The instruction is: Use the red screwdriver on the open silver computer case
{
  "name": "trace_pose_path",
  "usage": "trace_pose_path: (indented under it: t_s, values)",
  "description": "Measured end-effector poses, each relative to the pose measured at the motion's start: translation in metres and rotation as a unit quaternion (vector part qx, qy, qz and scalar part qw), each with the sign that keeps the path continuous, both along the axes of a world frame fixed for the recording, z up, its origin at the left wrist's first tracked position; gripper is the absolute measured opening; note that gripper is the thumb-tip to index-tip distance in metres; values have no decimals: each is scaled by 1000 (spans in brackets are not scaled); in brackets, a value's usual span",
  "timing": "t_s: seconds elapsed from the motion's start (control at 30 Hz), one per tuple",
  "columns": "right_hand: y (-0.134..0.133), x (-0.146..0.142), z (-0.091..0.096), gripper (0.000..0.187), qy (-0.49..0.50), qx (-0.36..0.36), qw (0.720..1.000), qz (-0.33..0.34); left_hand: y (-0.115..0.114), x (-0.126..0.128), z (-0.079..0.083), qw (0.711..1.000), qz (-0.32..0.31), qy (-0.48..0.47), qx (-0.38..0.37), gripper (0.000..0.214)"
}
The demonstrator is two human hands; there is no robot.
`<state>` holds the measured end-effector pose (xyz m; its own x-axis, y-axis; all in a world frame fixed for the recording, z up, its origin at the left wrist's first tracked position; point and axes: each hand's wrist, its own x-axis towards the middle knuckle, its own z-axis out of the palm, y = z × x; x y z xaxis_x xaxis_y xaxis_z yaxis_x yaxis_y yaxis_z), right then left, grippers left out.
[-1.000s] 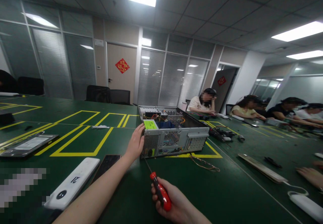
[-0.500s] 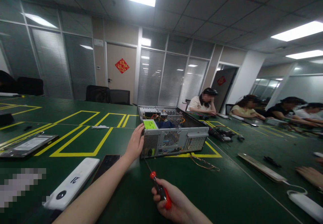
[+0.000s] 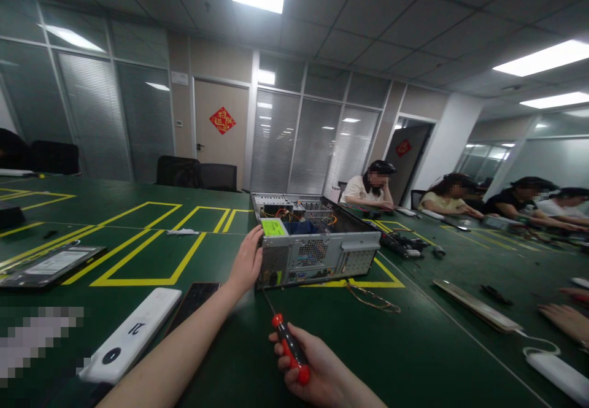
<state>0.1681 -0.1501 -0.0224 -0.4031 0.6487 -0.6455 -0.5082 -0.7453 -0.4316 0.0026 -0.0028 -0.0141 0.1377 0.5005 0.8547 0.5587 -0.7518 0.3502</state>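
Note:
An opened computer case (image 3: 331,251) lies on the green table, its metal back panel towards me and its top side uncovered. Inside are cables and a power supply with a bright green label (image 3: 273,227). At the case's near left corner, my left hand (image 3: 246,261) grips the edge, with its fingers along the side. My right hand (image 3: 309,359) is closed around the red and black handle of a screwdriver (image 3: 291,342). The thin shaft points up and left to the lower left corner of the back panel; whether the tip touches a screw is too small to tell.
To the left lie a white device marked 21 (image 3: 133,334), a dark flat object (image 3: 196,300) and a hard drive (image 3: 53,265). A loose cable (image 3: 372,296) lies before the case. Black parts (image 3: 405,242) and a phone-like slab (image 3: 476,305) are on the right, where several people sit.
The screwdriver handle has turned and shifted slightly in my right hand, and more of its red end shows. My left hand and the case have stayed put.

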Motion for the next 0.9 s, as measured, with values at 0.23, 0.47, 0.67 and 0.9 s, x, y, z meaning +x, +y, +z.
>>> trace_pose_path:
  t_s: [0.23, 0.47, 0.67, 0.9]
  values:
    - [0, 2, 4, 35, 65, -14, 998, -22, -1, 0, 0, 1000, 0, -2, -6, 42]
    - [0, -2, 0, 39, 135, -37, 989, -41, 1, 0, -1, 1000, 0, 0, -2, 43]
    - [-3, -4, 1, 34, 117, -18, 993, -20, 1, 0, -1, 1000, 1, -1, 1, 42]
    - [-10, -6, 7, 32, 40, 83, 996, -22, 0, 0, 0, 1000, 0, 1, -2, 42]
